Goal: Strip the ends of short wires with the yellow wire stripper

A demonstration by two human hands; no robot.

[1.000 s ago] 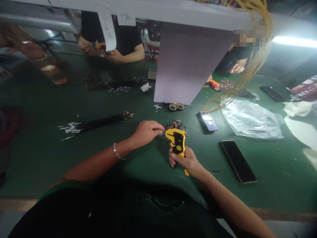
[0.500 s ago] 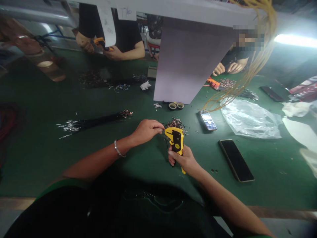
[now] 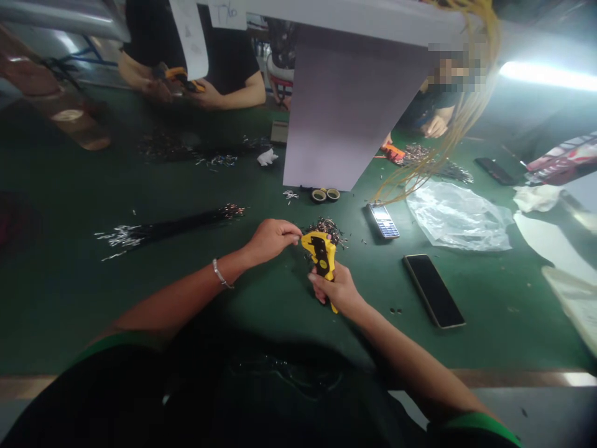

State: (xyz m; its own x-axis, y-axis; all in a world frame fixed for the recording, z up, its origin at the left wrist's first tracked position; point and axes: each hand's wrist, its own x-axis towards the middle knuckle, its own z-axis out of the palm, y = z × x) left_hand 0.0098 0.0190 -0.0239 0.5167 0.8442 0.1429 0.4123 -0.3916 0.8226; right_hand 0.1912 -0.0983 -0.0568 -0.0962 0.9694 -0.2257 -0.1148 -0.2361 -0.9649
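My right hand [image 3: 336, 285] is wrapped round the handles of a yellow and black wire stripper [image 3: 321, 252], its head pointing up and away from me. At the left side of the stripper's jaws, my left hand [image 3: 275, 239] pinches a thin dark wire, mostly hidden by thumb and fingers. Directly beyond the tool lies a pile of short dark wire pieces with coppery ends [image 3: 326, 227]. A long bundle of black wires [image 3: 181, 225] rests to the left, with silvery tips at one end and coppery ones at the other.
To the right are a keypad phone [image 3: 385, 221], a dark smartphone [image 3: 433, 291] and a clear plastic bag [image 3: 459, 218]. Two tape rolls [image 3: 325, 195] sit by an upright pale panel [image 3: 345, 112]. Yellow wires [image 3: 471, 106] hang at right. Co-workers' hands [image 3: 212, 96] are across the table.
The whole view has shifted slightly, so most things appear a little further left and up. Both hands keep their grips, with the left fingertips still beside the stripper's jaws.
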